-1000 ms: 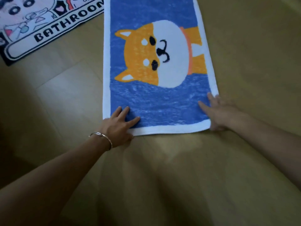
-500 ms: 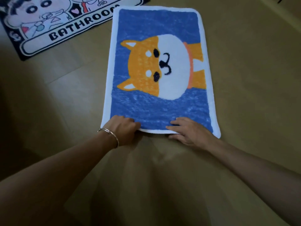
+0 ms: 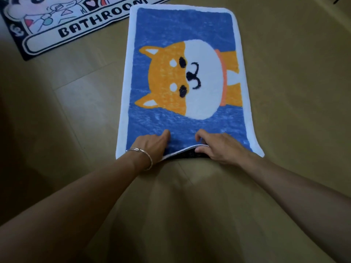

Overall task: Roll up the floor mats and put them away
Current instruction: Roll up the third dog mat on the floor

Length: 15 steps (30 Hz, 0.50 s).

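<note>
A blue floor mat (image 3: 182, 35) with a white border and an orange-and-white dog picture lies flat on the wooden floor in front of me. Its near edge is lifted in the middle, and the dark underside shows there. My left hand (image 3: 152, 144), with a bracelet on the wrist, pinches that near edge left of centre. Right of centre, my right hand (image 3: 218, 147) grips the same edge, thumb under the raised part and fingers on top. A second mat (image 3: 57, 21), black-edged with a cartoon figure and the word BATHROOM, lies at the upper left.
Bare wooden floor (image 3: 294, 92) surrounds both mats on the right, left and near side. A pale skirting or floor edge runs across the top right corner. The BATHROOM mat's corner lies close to the blue mat's far left corner.
Both hands have moved inward along the near edge from the corners. They went from lying flat on the mat to gripping the edge, which is now lifted off the floor.
</note>
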Available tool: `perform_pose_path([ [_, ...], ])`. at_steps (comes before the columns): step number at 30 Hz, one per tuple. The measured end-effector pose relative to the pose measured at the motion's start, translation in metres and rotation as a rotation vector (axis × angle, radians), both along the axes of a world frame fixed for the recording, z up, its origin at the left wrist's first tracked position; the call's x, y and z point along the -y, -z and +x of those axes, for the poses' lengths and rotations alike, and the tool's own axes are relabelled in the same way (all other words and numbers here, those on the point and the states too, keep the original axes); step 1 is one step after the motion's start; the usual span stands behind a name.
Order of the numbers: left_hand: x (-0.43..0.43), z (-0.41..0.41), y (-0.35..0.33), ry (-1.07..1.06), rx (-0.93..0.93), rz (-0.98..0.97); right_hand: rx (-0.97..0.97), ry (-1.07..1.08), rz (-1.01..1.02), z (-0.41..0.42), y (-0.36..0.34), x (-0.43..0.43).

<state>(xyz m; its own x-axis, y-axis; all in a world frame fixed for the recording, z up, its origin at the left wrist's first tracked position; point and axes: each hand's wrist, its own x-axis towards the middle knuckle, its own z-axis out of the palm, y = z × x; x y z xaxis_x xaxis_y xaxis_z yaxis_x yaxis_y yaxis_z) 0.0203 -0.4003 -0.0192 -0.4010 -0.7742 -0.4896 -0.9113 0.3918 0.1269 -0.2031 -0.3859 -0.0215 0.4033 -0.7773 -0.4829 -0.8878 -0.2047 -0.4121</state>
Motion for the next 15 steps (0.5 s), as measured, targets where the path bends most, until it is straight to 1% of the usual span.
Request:
perform_pose_path([
  [3, -0.004, -0.006, -0.005, -0.055, -0.091, -0.004, -0.044, -0.044, -0.002, 0.001, -0.001, 0.007],
  [4, -0.004, -0.007, -0.006, -0.026, -0.109, -0.01, -0.048, -0.034, 0.004, 0.001, -0.001, 0.01],
  [6, 0.0, -0.006, -0.011, 0.11, -0.103, -0.013, -0.041, -0.012, 0.011, 0.001, -0.002, 0.015],
  [8, 0.001, -0.003, -0.015, 0.194, -0.075, 0.035, -0.084, -0.069, -0.027, 0.002, -0.002, 0.017],
  [10, 0.002, 0.0, -0.016, 0.147, -0.082, 0.1, -0.147, -0.15, -0.121, 0.004, -0.001, 0.016],
  [13, 0.013, -0.002, -0.015, -0.004, -0.14, 0.207, -0.175, -0.28, -0.416, 0.005, 0.003, 0.01],
  [15, 0.023, -0.005, -0.017, -0.063, -0.17, 0.327, -0.167, -0.34, -0.525, 0.004, 0.004, 0.002],
])
